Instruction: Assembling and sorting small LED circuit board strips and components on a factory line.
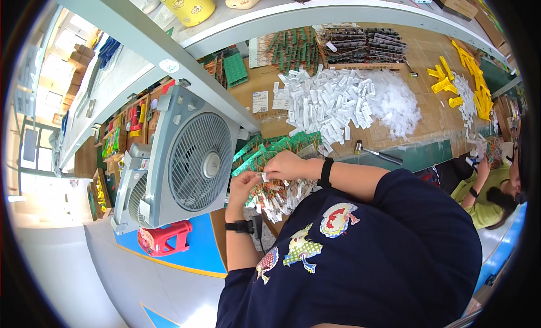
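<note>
L hand [243, 184] + R hand [287, 164] meet over wire bundle [276, 192] on bench [394, 130] edge; fingers of both pinched on small white tag [263, 175], steadying it. Loose tag heap [338, 102] at 1 o'clock, within reach. Fan [191, 159] at 9.

One grey box fan [189, 161], one red plastic stool [164, 238], one yellow bucket [189, 3], two black wristbands [325, 173].
</note>
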`<state>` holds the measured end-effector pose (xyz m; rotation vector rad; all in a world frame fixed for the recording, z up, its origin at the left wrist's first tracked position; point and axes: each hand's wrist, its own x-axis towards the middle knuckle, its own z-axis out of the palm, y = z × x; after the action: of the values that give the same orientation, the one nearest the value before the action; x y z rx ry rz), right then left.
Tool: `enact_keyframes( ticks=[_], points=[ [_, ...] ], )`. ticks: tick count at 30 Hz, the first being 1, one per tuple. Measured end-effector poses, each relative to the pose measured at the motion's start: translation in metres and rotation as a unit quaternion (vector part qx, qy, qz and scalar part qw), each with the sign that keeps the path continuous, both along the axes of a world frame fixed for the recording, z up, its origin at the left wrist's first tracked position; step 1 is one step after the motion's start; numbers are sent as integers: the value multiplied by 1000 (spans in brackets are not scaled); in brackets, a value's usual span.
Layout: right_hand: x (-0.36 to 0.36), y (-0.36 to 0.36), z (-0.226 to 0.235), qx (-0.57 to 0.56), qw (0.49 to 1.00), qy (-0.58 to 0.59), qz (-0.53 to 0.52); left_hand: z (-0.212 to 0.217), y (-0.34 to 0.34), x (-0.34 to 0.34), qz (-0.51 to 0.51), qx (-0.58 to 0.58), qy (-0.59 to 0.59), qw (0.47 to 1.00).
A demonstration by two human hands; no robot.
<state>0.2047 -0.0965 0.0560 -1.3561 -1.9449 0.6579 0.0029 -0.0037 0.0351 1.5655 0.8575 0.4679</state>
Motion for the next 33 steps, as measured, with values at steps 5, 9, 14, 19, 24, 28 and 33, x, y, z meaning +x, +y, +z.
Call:
enact_keyframes(
  ticks=[5,9,14,19,24,28,33],
  points=[
    [-2,-1,-5,-26,993,12,-113,12,3,26,-15,31,63,997],
    [-8,5,-6,-12,977,-10,-212,13,-39,55,145,293,101,940],
    [15,5,-9,-37,991,-29,-123,27,-50,48,150,232,71,958],
    [21,14,-7,-36,999,19,26,26,-28,19,45,158,35,986],
    [-16,-3,-10,-39,982,-36,-179,9,-38,32,142,228,89,959],
    [18,5,-21,-83,996,-11,-44,16,-52,41,162,257,81,949],
    [18,5,-11,-82,996,36,-26,27,-50,34,95,226,45,969]
  ],
)
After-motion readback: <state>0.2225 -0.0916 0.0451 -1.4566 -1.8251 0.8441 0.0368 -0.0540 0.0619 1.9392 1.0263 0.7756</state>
